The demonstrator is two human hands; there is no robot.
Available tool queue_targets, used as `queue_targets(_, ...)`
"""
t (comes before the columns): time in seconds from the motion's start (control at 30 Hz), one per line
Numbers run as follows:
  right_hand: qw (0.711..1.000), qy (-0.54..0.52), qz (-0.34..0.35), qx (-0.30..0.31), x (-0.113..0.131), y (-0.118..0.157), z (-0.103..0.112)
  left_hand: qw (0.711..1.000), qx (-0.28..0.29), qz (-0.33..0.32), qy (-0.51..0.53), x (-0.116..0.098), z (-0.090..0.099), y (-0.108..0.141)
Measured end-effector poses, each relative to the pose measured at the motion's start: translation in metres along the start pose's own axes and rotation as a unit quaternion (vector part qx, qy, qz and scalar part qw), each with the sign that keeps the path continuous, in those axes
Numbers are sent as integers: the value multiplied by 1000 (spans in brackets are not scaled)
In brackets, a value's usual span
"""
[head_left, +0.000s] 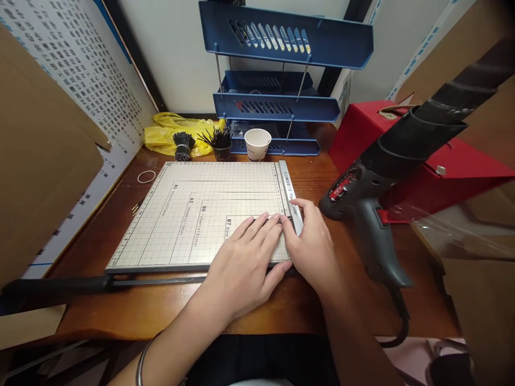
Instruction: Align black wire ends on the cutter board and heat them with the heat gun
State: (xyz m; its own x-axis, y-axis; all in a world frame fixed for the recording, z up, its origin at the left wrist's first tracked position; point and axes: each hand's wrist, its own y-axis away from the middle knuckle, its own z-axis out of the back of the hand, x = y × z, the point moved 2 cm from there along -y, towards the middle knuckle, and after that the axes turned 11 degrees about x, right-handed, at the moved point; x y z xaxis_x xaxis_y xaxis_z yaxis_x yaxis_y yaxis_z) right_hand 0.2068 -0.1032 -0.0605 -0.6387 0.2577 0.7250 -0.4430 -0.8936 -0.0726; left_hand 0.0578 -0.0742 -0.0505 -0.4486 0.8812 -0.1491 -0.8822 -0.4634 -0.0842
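Note:
A paper cutter point(161, 214) with a cream grid board lies on the wooden table. My left hand point(245, 262) rests flat on its lower right part, fingers stretched out and close together. Along the board's right edge runs a metal ruler strip point(286, 182). My right hand point(314, 241) curls over this strip, index finger on the metal and thumb beside my left fingertips. Between the thumb and those fingertips a thin black piece point(286, 218) shows, mostly hidden. The cutter's black-handled arm point(60, 286) lies along the near side of the board.
Behind the cutter stand a paper cup point(258, 145), a small cup of black wires point(221, 145), a tied black bundle point(183, 146) and a yellow bag point(161, 136). Blue trays point(277, 107) rise behind. At right are a heat gun point(370, 214) and red box point(475, 166).

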Motion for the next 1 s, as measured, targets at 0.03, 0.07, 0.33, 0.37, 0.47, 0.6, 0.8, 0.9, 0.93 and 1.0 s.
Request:
queue_targets(0.03, 1000, 3, -1, 6, 0, 0, 0, 1000, 2, 1, 1, 0, 0, 0)
queue_targets(0.07, 1000, 6, 3, 8, 0, 0, 0, 1000, 5, 2, 1, 0, 0, 0)
queue_targets(0.33, 999, 51, -1, -11, 2, 0, -3, 1000, 13, 7, -2, 0, -2, 2)
queue_targets(0.37, 998, 52, 0, -18, 2, 0, -3, 1000, 14, 7, -1, 0, -2, 2)
queue_targets(0.47, 998, 45, 25, -35, 2, -1, -2, 1000, 15, 8, 0, 0, -2, 2)
queue_targets(0.6, 995, 57, 69, -36, 0, -1, -3, 1000, 9, 11, -1, 0, -3, 1)
queue_targets(0.8, 994, 89, 62, -27, 1, -1, -4, 1000, -1, 8, 0, 0, -5, 0)
queue_targets(0.9, 994, 90, 53, -33, 3, -2, -3, 1000, -4, 8, 2, 0, -4, 1)
queue_targets(0.93, 994, 89, 50, -35, 3, -2, -2, 1000, -4, 9, 3, 0, -4, 1)
queue_targets(1.0, 994, 85, 48, -39, 4, -3, -1, 1000, -5, 10, 6, 0, -3, 1)
